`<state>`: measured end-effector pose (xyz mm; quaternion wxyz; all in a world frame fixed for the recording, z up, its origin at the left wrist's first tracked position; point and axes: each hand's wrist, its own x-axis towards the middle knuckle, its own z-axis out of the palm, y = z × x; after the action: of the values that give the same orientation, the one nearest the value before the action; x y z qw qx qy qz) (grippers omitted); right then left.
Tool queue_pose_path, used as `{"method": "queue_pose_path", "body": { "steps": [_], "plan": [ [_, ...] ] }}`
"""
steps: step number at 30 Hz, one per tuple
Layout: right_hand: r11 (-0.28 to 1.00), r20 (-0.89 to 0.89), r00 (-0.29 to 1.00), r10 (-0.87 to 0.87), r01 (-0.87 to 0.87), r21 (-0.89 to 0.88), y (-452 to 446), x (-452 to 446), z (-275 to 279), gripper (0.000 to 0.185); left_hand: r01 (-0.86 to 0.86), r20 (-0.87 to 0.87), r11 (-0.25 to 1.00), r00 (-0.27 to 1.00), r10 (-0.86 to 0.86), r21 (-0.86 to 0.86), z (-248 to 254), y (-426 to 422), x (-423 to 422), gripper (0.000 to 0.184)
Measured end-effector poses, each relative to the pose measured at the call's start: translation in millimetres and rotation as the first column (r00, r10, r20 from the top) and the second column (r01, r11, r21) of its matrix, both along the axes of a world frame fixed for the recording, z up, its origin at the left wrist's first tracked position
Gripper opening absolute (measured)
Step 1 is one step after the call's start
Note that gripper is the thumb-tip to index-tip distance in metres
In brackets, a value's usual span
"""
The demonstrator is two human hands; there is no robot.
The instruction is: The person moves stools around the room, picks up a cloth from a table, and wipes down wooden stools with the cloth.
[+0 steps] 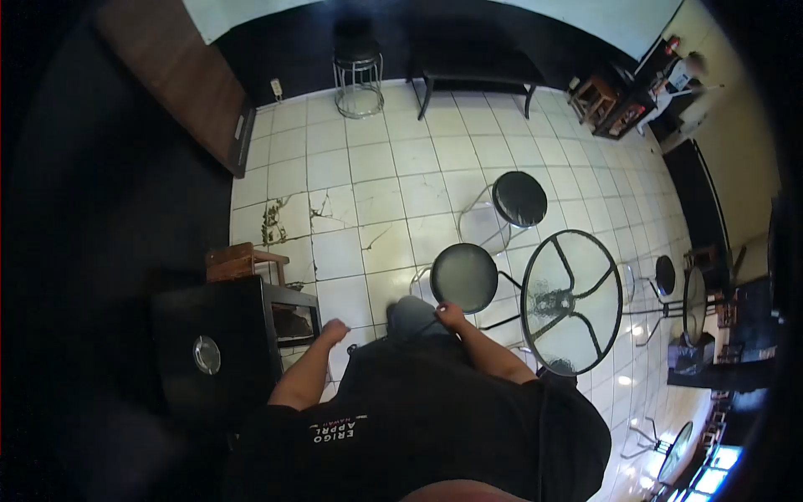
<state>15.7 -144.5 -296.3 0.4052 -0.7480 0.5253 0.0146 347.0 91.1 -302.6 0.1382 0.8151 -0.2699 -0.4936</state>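
My left hand (336, 331) hangs at the left of my body with its fingers curled in, and I see nothing held in it. It is nearest to a black cabinet (288, 305) with an open compartment. In front of my belly, my right hand (452, 315) is closed, at the near edge of a round black-topped stool (465, 279). What its fingers pinch, if anything, is too small to make out. Grey fabric (414, 316), perhaps my trouser leg, shows between my shirt and that stool.
A glass-topped round table (548, 289) stands at my right, with another black stool (519, 199) beyond. A wooden stool (230, 263) is by the cabinet. Along the far wall are a black bench (477, 71) and a chrome-legged stool (358, 57). Another person (669, 88) is far right.
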Motion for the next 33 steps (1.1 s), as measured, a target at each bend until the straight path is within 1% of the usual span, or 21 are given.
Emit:
{"method": "queue_pose_path", "body": {
  "steps": [2,4,5,7,8,9,10,11,12,14,15,17,21,23,25,26,27,29,30,32,33],
  "plan": [
    [0.997,0.01,1.0,-0.015,0.014,0.077,-11,23,6,0.033,0.144,0.118,0.987,0.984,-0.136,-0.07,-8,-35,32,0.024],
    [0.969,-0.037,0.999,0.008,0.001,0.247,-41,45,3,0.032,-0.401,-0.124,0.915,0.907,0.402,0.035,22,-76,42,0.025],
    [0.965,-0.047,0.999,0.007,0.006,0.262,-57,51,-10,0.032,-0.44,-0.213,0.898,0.874,0.436,0.029,22,-87,54,0.026],
    [0.881,-0.192,0.867,0.459,-0.416,0.227,-111,67,-60,0.028,-0.513,-0.255,0.856,0.838,0.483,-0.067,13,-98,73,0.026],
    [0.921,-0.206,0.92,0.333,-0.27,0.281,-133,71,-82,0.02,-0.502,-0.217,0.865,0.843,0.492,0.013,16,-103,85,0.026],
    [0.887,-0.247,0.878,0.411,-0.322,0.33,-157,90,-46,0.019,-0.487,-0.177,0.867,0.849,0.498,0.103,20,-104,96,0.026],
    [0.847,-0.283,0.826,0.487,-0.368,0.383,-185,111,1,0.019,-0.343,-0.079,0.918,0.928,0.364,0.2,71,-119,101,0.027],
    [0.924,-0.236,0.962,0.139,-0.04,0.381,-207,122,-4,0.02,-0.458,-0.218,0.832,0.818,0.533,0.313,-9,-95,121,0.028],
    [0.956,-0.18,0.969,0.17,-0.119,0.267,-236,133,-42,0.024,-0.5,-0.221,0.811,0.791,0.571,0.305,-25,-87,136,0.028],
    [0.981,-0.087,0.994,0.063,-0.046,0.188,-274,162,2,0.027,-0.534,-0.22,0.781,0.76,0.611,0.322,-29,-83,152,0.028],
    [0.985,-0.028,0.989,0.145,-0.147,-0.087,-294,170,-12,0.026,-0.542,-0.242,0.765,0.737,0.632,0.348,-27,-96,163,0.028],
    [0.991,-0.021,0.998,-0.055,0.057,0.122,-327,202,9,0.026,-0.55,-0.293,0.744,0.692,0.66,0.379,-23,-52,175,0.028],
    [0.953,0.075,0.983,-0.17,0.145,0.266,-367,254,16,0.025,-0.541,-0.401,0.747,0.631,0.664,0.386,-43,-129,234,0.028],
    [0.967,0.031,0.988,-0.149,0.139,0.213,-370,274,19,0.028,-0.524,-0.442,0.754,0.611,0.657,0.397,-50,-153,275,0.028],
    [0.963,-0.234,0.935,0.266,-0.251,0.092,-384,290,2,0.029,-0.504,-0.464,0.754,0.594,0.657,0.421,-50,-194,320,0.028],
    [0.971,-0.232,0.943,0.238,-0.225,0.08,-392,298,1,0.029,-0.494,-0.483,0.758,0.584,0.653,0.426,-43,-212,368,0.028],
    [0.972,-0.236,0.968,0.082,-0.025,0.233,-393,304,11,0.028,-0.486,-0.503,0.758,0.567,0.652,0.435,-45,-245,383,0.027],
    [0.79,-0.296,0.931,-0.213,0.342,0.508,-392,319,28,0.026,-0.474,-0.537,0.755,0.53,0.656,0.454,-41,-312,440,0.027],
    [0.792,-0.291,0.941,-0.175,0.31,0.526,-402,328,31,0.028,-0.429,-0.189,0.854,0.85,0.492,0.295,-5,-374,455,0.024],
    [0.766,-0.256,0.92,-0.295,0.388,0.513,-425,347,25,0.032,-0.428,-0.107,0.868,0.879,0.464,0.253,19,-445,505,0.021],
    [0.745,-0.247,0.901,-0.356,0.433,0.508,-435,354,21,0.034,-0.403,-0.157,0.883,0.882,0.445,0.24,-13,-473,541,0.018]
  ]
}}
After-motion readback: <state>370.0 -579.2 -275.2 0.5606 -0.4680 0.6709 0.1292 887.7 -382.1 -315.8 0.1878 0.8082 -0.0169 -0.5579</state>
